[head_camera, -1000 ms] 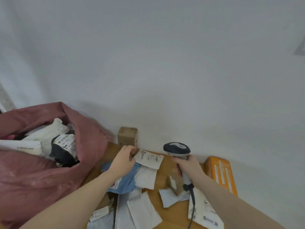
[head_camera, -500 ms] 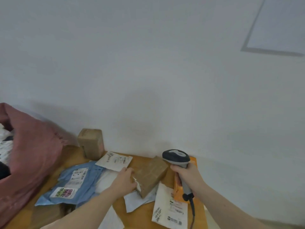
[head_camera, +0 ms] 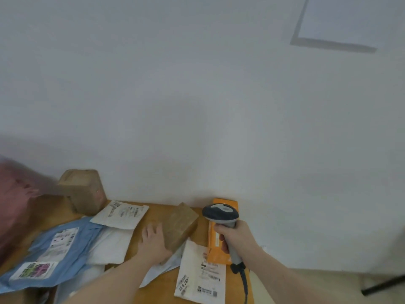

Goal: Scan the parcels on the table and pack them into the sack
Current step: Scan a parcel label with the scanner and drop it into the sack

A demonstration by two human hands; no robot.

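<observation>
Left hand (head_camera: 153, 242) laid flat, fingers straight, against the near left side of the tilted brown parcel (head_camera: 180, 227) at centre of the table (head_camera: 153, 212). Right hand (head_camera: 235, 239) wrapped around the grip of the scanner (head_camera: 220, 213), just right of that parcel, above the orange box (head_camera: 217, 249). Pink sack (head_camera: 13, 205) blurred at far left; blue mailer (head_camera: 54, 249) and white labelled parcel (head_camera: 201, 275) lying near.

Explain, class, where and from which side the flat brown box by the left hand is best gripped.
Grip the brown box across its short width, fingers on the two long side edges, coming from above at its near left end. It lies flat and tilted, and the left hand already rests there; the scanner crowds its right side.
</observation>
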